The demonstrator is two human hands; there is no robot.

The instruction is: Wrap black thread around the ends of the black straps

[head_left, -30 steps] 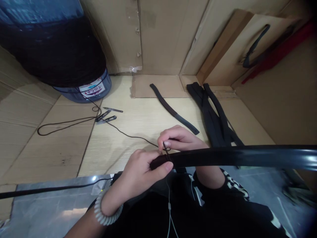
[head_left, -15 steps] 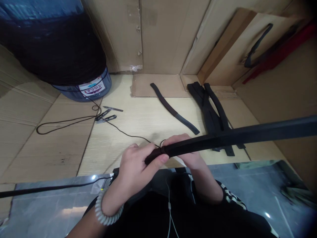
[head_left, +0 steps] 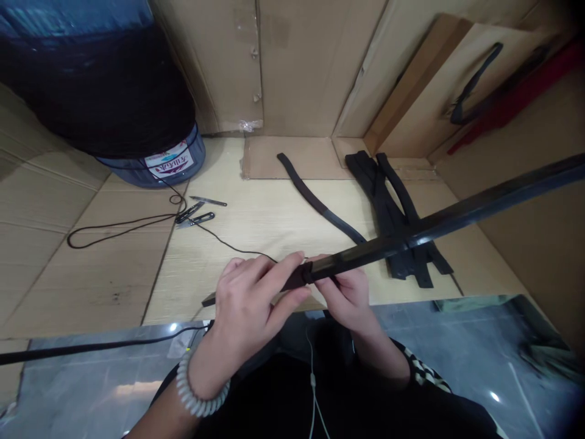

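Both my hands hold a long glossy black rod (head_left: 411,235) that rises towards the upper right and leaves the picture. My left hand (head_left: 249,305) wraps its dull, dark end (head_left: 295,279). My right hand (head_left: 342,296) grips just beyond that end, fingers curled around the rod. A thin black cord (head_left: 233,246) runs across the pale wood-grain board (head_left: 256,235) towards the hands, and its end is hidden there. A small black piece (head_left: 209,300) shows below my left hand. A coiled grey bracelet (head_left: 201,390) circles my left wrist.
Thread snips (head_left: 194,214) and a slim metal blade (head_left: 208,201) lie left of the cord. Black strips (head_left: 397,228) and a single curved strip (head_left: 315,204) lie ahead. A large water jug (head_left: 173,161) and cardboard walls (head_left: 311,67) stand behind.
The rod's far end has swung up from nearly level to a steep rise on the right. My right hand has moved in beside the left, and both now hold the rod close together.
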